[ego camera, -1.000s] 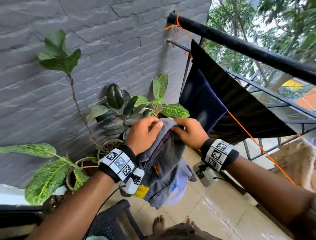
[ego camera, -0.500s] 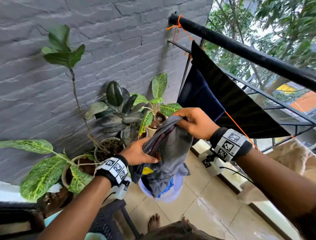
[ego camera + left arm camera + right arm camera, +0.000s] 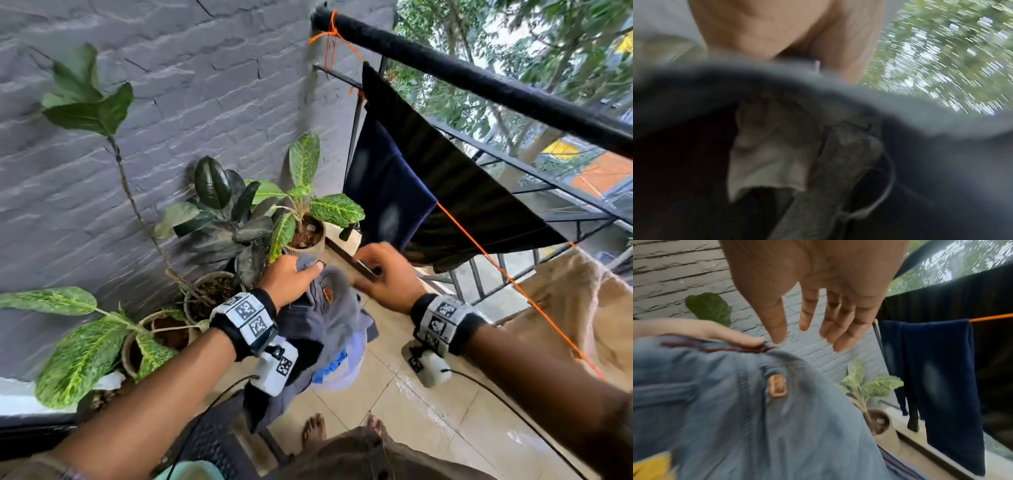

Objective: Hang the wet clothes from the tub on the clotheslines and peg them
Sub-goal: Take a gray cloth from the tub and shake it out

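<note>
Head view first: the left hand (image 3: 291,279) grips the top edge of a wet grey-blue denim garment with a small orange patch (image 3: 325,318), fingers curled over the fabric, and the cloth hangs down from that grip in front of the person. Beneath it sits the pale translucent plastic tub (image 3: 354,359), with a bit of bright blue cloth (image 3: 330,365) showing inside, on the wet beige tiled floor (image 3: 411,404). Over to the right hand (image 3: 387,277), just beside the garment: from the head view it looks bent near the cloth, but the right wrist view shows the fingers (image 3: 838,318) straight and spread a little, holding nothing, their tips hovering just above the denim's red-stitched edge, apart from it. Left wrist view is badly blurred; only dark folds of fabric and part of the hand come through. Behind the hands, a thin orange clothesline (image 3: 513,281) runs from the thick black rail (image 3: 479,75) down to the right, and a dark navy cloth (image 3: 383,192) and a wide black cloth (image 3: 462,192) hang over it, side by side and touching. Left of all this, potted green leafy plants (image 3: 274,219) stand against the grey brick wall (image 3: 171,85). Bare toes peek out at the bottom, near a dark plastic chair (image 3: 212,442).
</note>
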